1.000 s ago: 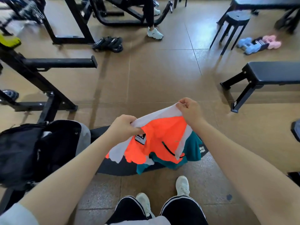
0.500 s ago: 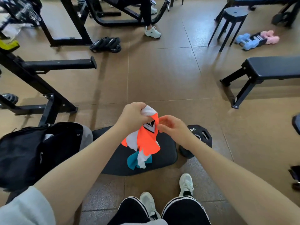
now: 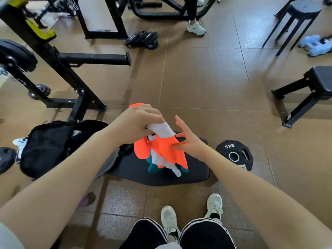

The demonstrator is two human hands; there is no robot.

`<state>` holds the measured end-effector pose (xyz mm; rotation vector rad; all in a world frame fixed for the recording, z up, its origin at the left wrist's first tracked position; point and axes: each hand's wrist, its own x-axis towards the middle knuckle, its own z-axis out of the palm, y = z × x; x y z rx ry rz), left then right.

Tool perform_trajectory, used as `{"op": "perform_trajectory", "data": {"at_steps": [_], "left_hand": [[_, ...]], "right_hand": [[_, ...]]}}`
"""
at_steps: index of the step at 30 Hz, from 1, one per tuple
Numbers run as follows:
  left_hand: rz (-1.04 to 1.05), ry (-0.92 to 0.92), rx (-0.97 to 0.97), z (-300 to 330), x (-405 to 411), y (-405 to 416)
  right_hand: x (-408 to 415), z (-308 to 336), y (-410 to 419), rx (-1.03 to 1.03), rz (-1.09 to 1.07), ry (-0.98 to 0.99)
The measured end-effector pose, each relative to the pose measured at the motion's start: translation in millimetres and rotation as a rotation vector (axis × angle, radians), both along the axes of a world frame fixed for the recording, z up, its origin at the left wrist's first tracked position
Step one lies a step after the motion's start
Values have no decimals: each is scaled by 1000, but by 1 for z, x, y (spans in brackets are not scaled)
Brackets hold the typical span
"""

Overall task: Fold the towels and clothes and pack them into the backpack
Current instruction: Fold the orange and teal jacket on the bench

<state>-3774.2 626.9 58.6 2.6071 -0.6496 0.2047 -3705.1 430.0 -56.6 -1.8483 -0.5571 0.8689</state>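
Two hands meet over the black worktop (image 3: 194,177) pad; our left hand (image 3: 136,124) bunches the top of the orange, white and teal garment (image 3: 161,150) in curled fingers, letting it hang above the pad; our right hand (image 3: 186,141) is spread, fingers straight, touching the orange cloth's side; the black backpack (image 3: 48,146) lies open at left, just beside the pad; a 5 kg weight plate (image 3: 235,153) sits at right.

Garment (image 3: 162,151) was thin matt cloth, orange/white/teal; backpack (image 3: 48,146) matt black fabric; weight plate (image 3: 234,155) matt rubbery black; rack frame (image 3: 62,69) satin-painted metal; floor (image 3: 206,83) smooth.
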Motion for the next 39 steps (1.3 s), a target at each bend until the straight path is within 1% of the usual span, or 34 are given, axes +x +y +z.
{"op": "perform_trajectory", "data": {"at_steps": [2,4,6,8,9,11,13,14,15,16,17,19,20,22,23,24,25,28,31,32,34,37,39], "left_hand": [[-27,41,74,-3,-6,8],[-29,59,153,-5,-12,11],[-23,63,186,-7,-18,12],[-4,58,181,-13,-24,14],[24,56,159,-15,-27,16],[163,111,67,-15,-31,16],[382,270,-31,-12,-36,22],[456,358,-81,-13,-39,27],[495,410,-116,-14,-43,32],[510,435,-132,-16,-47,36],[522,453,-144,-21,-50,41],[560,531,-141,-36,-57,46],[578,590,-114,-46,-59,47],[574,749,5,-65,-60,44],[551,821,56,-71,-59,39],[519,857,63,-76,-55,31],[480,856,7,-79,-50,22],[381,745,-312,-74,-30,-18],[353,626,-467,-69,-14,-52],[349,615,-491,-68,-10,-60],[342,600,-480,-66,-2,-73],[307,548,-454,-62,9,-92],[279,512,-485,-55,15,-106]], "right_hand": [[5,10,3,-4,187,4],[4,20,12,-35,373,-65],[-2,21,24,-45,431,-166],[-12,15,33,-50,399,-248],[-17,11,35,-70,361,-258],[-20,1,34,-137,277,-302],[-17,-11,27,-301,262,-359],[-13,-17,22,-395,278,-389],[-10,-21,15,-473,291,-412],[-7,-25,7,-500,280,-423],[-5,-26,-1,-495,250,-411],[-4,-19,-15,-395,155,-367],[-3,-13,-19,-332,114,-335],[-1,1,-22,-248,71,-301],[1,9,-21,-235,70,-294],[3,16,-19,-233,80,-288],[3,24,-16,-240,103,-284],[-1,42,-9,-246,170,-307],[-3,52,-20,-210,111,-273],[-3,55,-26,-189,75,-246],[-2,59,-40,-150,-7,-195],[2,59,-64,-112,-152,-194],[1,57,-82,-117,-185,-196]]}}
